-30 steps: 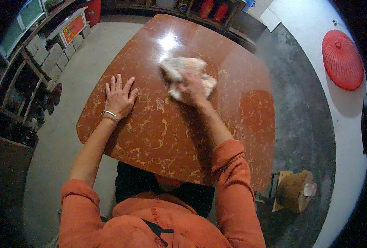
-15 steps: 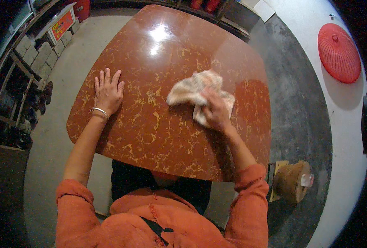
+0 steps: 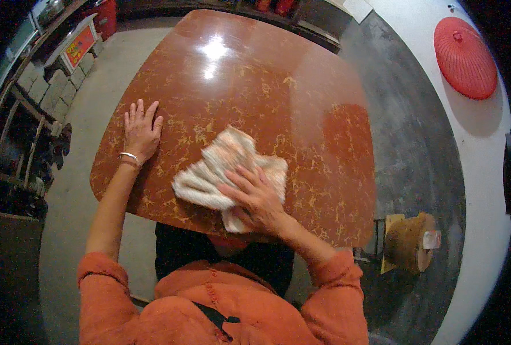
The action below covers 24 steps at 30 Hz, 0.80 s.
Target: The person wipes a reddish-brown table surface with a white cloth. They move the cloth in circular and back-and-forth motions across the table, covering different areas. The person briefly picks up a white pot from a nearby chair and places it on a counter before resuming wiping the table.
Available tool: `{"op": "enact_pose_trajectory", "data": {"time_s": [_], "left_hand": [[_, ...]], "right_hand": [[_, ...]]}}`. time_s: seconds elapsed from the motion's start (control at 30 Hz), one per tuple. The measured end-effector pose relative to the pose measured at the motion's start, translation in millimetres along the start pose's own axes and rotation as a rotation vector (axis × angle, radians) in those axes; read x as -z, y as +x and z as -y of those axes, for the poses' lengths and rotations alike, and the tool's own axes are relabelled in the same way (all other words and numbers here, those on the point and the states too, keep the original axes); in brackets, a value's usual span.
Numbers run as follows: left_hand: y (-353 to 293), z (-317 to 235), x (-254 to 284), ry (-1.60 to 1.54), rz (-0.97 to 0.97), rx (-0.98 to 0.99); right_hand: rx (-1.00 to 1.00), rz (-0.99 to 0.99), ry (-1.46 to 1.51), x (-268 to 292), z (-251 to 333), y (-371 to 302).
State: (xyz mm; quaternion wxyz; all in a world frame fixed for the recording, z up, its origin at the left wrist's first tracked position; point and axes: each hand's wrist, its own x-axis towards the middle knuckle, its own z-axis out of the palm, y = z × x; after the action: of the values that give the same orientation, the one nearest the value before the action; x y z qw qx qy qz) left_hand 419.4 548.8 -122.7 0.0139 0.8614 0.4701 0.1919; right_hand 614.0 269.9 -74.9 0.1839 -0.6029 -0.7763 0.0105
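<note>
A brown marbled tabletop (image 3: 307, 190) with gold veins fills the middle. On its left side my left hand (image 3: 142, 133) lies flat, fingers spread, a silver bangle at the wrist. My right hand (image 3: 256, 198) presses a crumpled white and peach cleaning cloth (image 3: 230, 146) against the table near its front edge. Its fingers reach over the cloth, and the palm and thumb side are hidden against it. Parts of the cloth spread out beyond the fingers to the left and the far side.
At right stands a round wooden block (image 3: 408, 241) with a pale object on its side. A red ribbed lid-shaped disc (image 3: 466, 57) hangs on the white wall. Along the left lie grey blocks (image 3: 60, 92), a red-and-white box (image 3: 78, 49) and a dark rack (image 3: 19, 138).
My right hand has brought the cloth left and toward me, closer to the table's front edge. The left hand stays flat on the table; the whole view has shifted slightly.
</note>
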Motion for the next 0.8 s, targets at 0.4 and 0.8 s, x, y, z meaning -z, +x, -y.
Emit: {"op": "enact_pose_trajectory", "data": {"time_s": [0.4, 0.8], "left_hand": [[5.4, 8.8, -15.7, 0.077, -0.077, -0.041], [5.0, 12.0, -4.0, 0.053, 0.041, 0.003]], "right_hand": [[-0.649, -0.366, -0.289, 27.7, -148.1, -98.2], [-0.418, -0.124, -0.039, 30.6, 12.4, -105.8]]}}
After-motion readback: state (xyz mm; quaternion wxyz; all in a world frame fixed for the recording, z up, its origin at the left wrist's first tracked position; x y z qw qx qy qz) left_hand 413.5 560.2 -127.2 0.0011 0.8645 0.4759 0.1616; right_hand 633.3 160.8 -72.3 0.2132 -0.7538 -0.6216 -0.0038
